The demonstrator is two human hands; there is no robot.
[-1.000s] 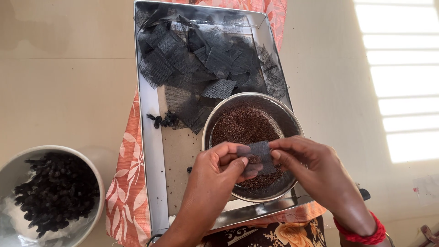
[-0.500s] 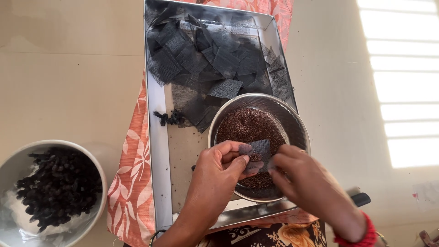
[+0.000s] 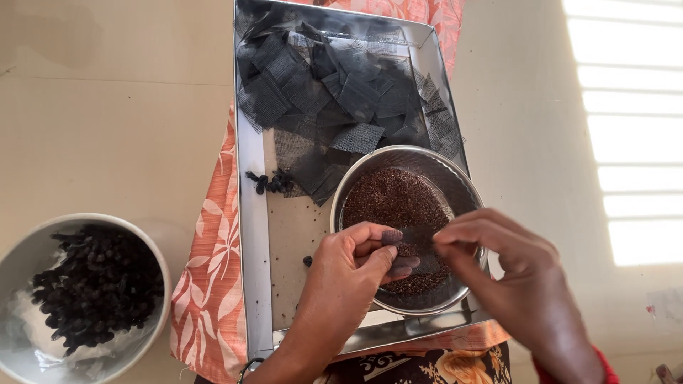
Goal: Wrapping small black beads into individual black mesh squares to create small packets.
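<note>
Bowl w/ dark bundles (image 3: 92, 284); orange floral cloth (image 3: 210, 284).

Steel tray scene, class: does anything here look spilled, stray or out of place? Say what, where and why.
A few small dark pellets lie loose on the rectangular steel tray, left of the round steel bowl of brown seeds; one more sits by the left hand. They resemble the dark pieces in the grey bowl on the floor.

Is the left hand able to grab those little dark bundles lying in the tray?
Probably yes. The little dark bundles lie uncovered on the tray floor just beyond the left hand. But its fingers are pinching a mesh square right now.
</note>
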